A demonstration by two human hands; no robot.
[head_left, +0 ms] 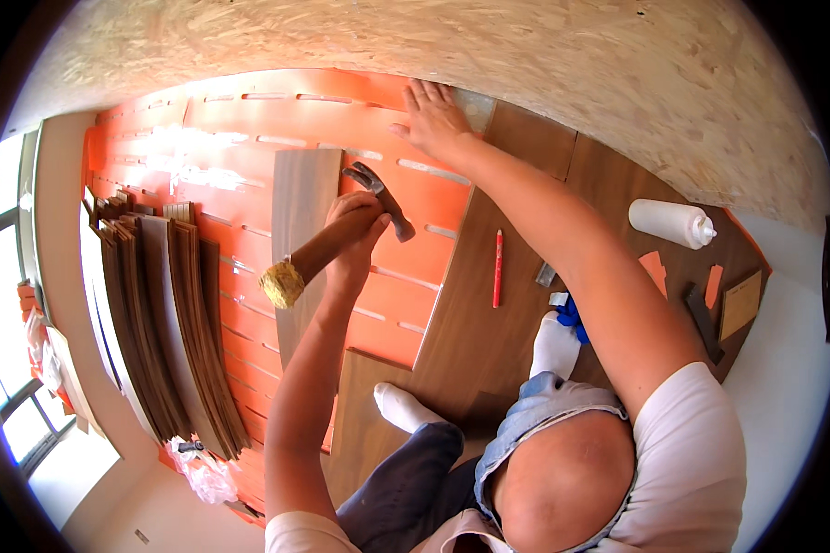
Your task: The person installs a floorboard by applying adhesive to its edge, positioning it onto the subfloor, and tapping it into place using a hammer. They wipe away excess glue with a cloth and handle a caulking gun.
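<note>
Within the left hand's (355, 253) wrapped fingers: one claw hammer (334, 241), raised over the slotted orange underlay (415, 198). I note a short grip, close to the head; my guess is it serves control or carrying more than a full swing. Head dark, scuffed metal; claw points away from the body, striking face toward the right. Handle brown and thick, its butt yellowish and rough, tipped to the lower left. Right hand (436, 122) reaches farther out, fingers extended, holding nothing I can make out, by the foot of the flaked-wood panel (526, 55); probably for support, though I cannot tell how firmly it presses. Left of the hammer hand, a loose plank (304, 198) lies on the underlay. Nearer the body than the right hand, fitted planks (461, 304) bear a red marker (498, 269), perhaps placed for easy reach.
</note>
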